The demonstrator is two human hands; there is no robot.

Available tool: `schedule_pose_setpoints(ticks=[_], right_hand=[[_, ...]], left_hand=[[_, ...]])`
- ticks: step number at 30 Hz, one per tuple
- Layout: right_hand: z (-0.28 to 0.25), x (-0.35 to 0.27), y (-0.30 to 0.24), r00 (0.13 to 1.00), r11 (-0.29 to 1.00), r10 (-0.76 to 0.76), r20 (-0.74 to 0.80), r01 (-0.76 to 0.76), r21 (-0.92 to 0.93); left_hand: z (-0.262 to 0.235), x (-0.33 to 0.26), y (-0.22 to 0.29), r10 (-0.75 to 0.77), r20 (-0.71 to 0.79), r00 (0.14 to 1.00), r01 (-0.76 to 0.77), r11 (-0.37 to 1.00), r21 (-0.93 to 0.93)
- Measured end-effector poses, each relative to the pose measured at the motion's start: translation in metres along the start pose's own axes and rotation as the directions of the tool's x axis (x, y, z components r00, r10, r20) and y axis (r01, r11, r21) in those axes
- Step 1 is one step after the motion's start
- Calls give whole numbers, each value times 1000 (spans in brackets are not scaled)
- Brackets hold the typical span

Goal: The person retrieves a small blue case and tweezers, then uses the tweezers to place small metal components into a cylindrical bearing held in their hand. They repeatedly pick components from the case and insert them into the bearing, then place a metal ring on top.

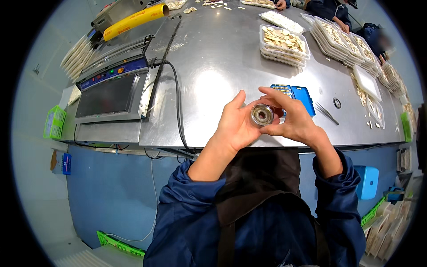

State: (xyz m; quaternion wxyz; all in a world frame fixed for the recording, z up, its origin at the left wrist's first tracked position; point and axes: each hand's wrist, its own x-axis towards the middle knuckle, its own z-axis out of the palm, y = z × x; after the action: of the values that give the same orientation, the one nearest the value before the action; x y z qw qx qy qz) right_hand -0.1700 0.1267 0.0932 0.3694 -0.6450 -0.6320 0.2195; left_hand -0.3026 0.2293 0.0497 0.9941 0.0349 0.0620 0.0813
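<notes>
Round metal part (255, 116), near frame centre.
Your left hand (235, 123) spreads open against it; your right hand (299, 119), half-curled, grips it.

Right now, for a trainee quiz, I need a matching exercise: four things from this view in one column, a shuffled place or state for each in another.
Things:
1. round metal part
2. tweezers
3. blue case
4. yellow tube

Places or states:
A. upper left of the view
B. open, just beyond the right hand
C. between the left hand and the right hand
D. on the table, beside a small ring

Pairs: 1-C, 2-D, 3-B, 4-A
</notes>
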Motion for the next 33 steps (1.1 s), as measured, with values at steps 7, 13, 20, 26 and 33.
schedule_pose_setpoints(ticks=[7, 13, 20, 26, 33], right_hand=[[17, 1, 7, 975, 992, 34, -218, -59, -110], [-60, -44, 62, 805, 967, 153, -573, -243, -83], [-85, -119, 168, 802, 587, 216, -557, -563, -582], [-88, -123, 181, 841, 593, 38, -539, -453, -666], [-61, -67, 62, 851, 959, 15, -525, -161, -233]], left_hand=[[-8, 8, -17, 225, 34, 974, -225, 974, -24], [-14, 4, -9, 231, -74, 970, -239, 962, -134], [-12, 10, -7, 258, -100, 961, -269, 957, -110], [-8, 12, -10, 262, -115, 958, -275, 954, -118], [-6, 11, -5, 179, -70, 981, -188, 969, -159]])
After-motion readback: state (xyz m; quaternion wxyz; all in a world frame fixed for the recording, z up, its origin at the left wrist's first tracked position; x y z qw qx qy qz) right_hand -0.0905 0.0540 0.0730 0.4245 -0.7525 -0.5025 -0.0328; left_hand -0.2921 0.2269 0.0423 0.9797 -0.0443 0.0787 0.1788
